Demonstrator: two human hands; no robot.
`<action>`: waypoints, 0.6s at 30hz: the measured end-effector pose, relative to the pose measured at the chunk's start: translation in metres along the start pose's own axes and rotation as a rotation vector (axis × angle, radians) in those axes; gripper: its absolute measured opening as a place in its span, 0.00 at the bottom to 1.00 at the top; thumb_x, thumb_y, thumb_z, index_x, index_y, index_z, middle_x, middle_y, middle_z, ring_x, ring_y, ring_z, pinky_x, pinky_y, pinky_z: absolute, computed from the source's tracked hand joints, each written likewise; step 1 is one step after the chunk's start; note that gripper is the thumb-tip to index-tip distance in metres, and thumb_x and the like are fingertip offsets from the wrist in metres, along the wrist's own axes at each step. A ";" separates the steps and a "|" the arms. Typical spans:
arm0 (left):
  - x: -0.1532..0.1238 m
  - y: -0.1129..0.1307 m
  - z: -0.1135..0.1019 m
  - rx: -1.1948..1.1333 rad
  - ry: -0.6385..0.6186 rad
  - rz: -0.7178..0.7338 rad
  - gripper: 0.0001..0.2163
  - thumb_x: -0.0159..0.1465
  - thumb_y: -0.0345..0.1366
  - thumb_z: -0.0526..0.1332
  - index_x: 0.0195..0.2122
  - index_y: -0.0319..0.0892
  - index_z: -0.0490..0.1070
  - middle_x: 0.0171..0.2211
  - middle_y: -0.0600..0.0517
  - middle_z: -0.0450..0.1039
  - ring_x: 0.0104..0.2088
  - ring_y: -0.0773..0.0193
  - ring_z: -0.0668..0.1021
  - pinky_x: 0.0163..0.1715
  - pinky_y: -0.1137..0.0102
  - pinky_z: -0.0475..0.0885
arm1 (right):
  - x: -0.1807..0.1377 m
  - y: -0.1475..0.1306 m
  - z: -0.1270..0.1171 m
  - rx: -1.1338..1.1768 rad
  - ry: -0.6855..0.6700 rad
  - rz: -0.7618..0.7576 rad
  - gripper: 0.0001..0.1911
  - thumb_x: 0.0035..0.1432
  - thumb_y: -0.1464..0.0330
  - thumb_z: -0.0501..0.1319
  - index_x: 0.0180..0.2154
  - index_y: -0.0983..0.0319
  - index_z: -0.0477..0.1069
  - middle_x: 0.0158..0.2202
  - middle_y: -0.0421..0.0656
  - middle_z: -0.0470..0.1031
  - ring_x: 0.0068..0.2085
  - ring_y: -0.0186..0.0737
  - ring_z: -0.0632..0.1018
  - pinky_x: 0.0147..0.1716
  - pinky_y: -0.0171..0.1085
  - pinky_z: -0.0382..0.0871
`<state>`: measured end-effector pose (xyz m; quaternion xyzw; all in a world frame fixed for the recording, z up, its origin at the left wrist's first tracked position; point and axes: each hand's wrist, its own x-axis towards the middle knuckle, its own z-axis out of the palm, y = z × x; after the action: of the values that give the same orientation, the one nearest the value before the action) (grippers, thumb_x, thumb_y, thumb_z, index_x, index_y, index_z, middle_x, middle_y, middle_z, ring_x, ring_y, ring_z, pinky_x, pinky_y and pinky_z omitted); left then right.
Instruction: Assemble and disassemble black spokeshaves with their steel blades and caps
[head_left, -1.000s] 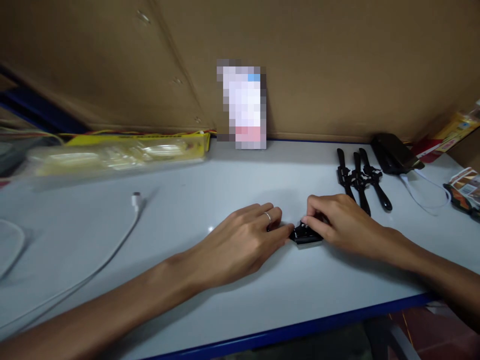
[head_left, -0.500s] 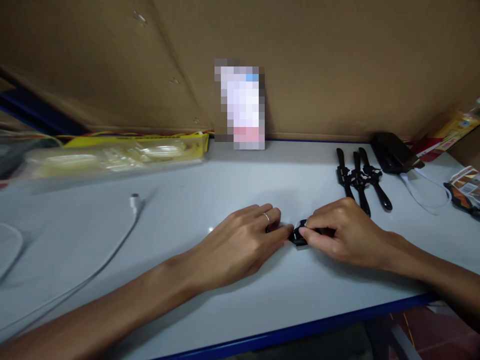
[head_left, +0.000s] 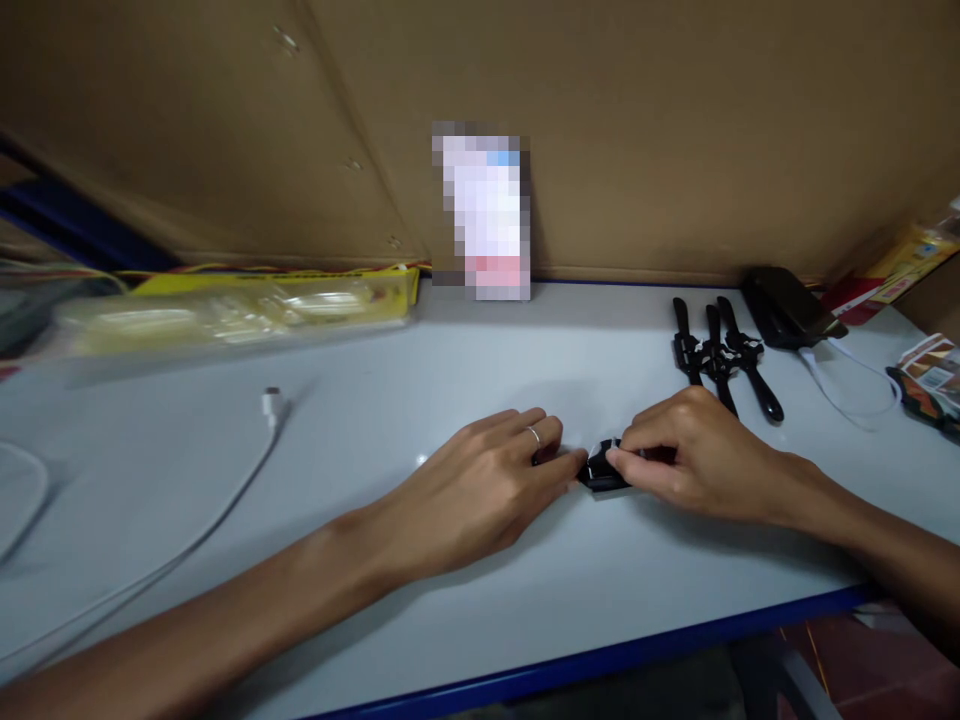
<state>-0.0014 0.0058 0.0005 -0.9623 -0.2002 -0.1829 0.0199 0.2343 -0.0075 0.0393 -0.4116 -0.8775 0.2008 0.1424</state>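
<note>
A black spokeshave (head_left: 604,474) lies low over the white tabletop, between my two hands. My left hand (head_left: 499,470), with a ring on one finger, is closed around its left handle, which is mostly covered by the fingers. From the other side, my right hand (head_left: 679,452) pinches at the metal middle of the tool with thumb and forefinger. The exact part under those fingertips is too small to make out. Just beyond my right hand, three similar black spokeshaves (head_left: 721,350) lie side by side.
A white cable (head_left: 225,505) crosses the table (head_left: 480,610) at left. Behind it lies a clear plastic packet (head_left: 225,312). A blurred-out upright screen (head_left: 491,215) leans on the cardboard wall (head_left: 660,140). At the right rear sit a black device (head_left: 791,305) and orange-black pliers-like handles (head_left: 915,398).
My right hand's fingertips have shifted slightly to the right along the spokeshave, showing more of its middle. My left hand has stayed in place.
</note>
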 end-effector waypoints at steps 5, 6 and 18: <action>0.000 0.000 -0.001 -0.002 0.003 0.007 0.13 0.73 0.31 0.49 0.41 0.39 0.75 0.30 0.50 0.68 0.30 0.64 0.70 0.27 0.69 0.68 | -0.001 -0.003 0.000 0.097 0.001 0.004 0.21 0.63 0.68 0.58 0.17 0.63 0.66 0.17 0.33 0.52 0.21 0.28 0.53 0.24 0.36 0.46; 0.000 0.000 -0.001 -0.004 0.000 0.006 0.13 0.73 0.32 0.49 0.41 0.39 0.75 0.30 0.50 0.68 0.30 0.64 0.70 0.27 0.69 0.68 | -0.001 -0.003 0.000 0.106 -0.003 0.001 0.21 0.63 0.68 0.58 0.17 0.63 0.67 0.17 0.33 0.53 0.21 0.28 0.53 0.24 0.36 0.46; 0.000 0.000 -0.001 0.002 -0.014 0.011 0.14 0.74 0.32 0.49 0.44 0.38 0.75 0.31 0.49 0.68 0.30 0.64 0.71 0.28 0.68 0.70 | 0.003 0.010 -0.017 -0.030 -0.127 -0.055 0.06 0.62 0.70 0.61 0.36 0.62 0.78 0.30 0.40 0.77 0.28 0.32 0.70 0.31 0.35 0.57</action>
<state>-0.0015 0.0055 0.0018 -0.9646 -0.1954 -0.1758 0.0207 0.2465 0.0044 0.0494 -0.3759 -0.8986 0.2095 0.0857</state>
